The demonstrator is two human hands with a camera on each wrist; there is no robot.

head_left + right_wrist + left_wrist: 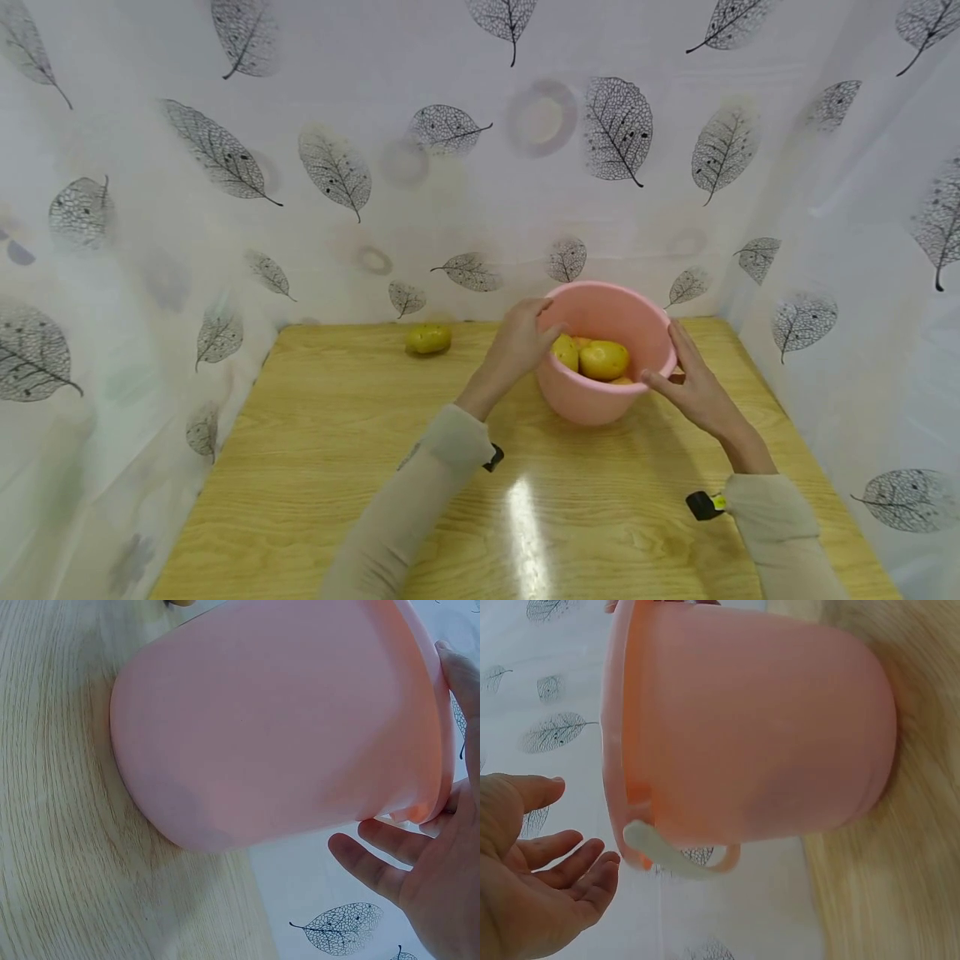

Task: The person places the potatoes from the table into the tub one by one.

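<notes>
A pink plastic bowl point(600, 400) stands on the wooden table point(337, 467) at the back right and holds several yellow potatoes point(603, 360). My left hand point(521, 337) is at the bowl's left rim. In the left wrist view that hand point(532, 877) is spread, a small gap away from the bowl point(757, 727) and its pale handle point(675, 859). My right hand point(693, 383) lies against the right rim with straight fingers and the thumb on the edge. The right wrist view shows the right hand point(431, 877) beside the bowl point(262, 727), thumb at the rim.
One loose potato point(429, 338) lies on the table near the back edge, left of the bowl. White leaf-print curtains point(225, 167) close off the table at the back and on both sides.
</notes>
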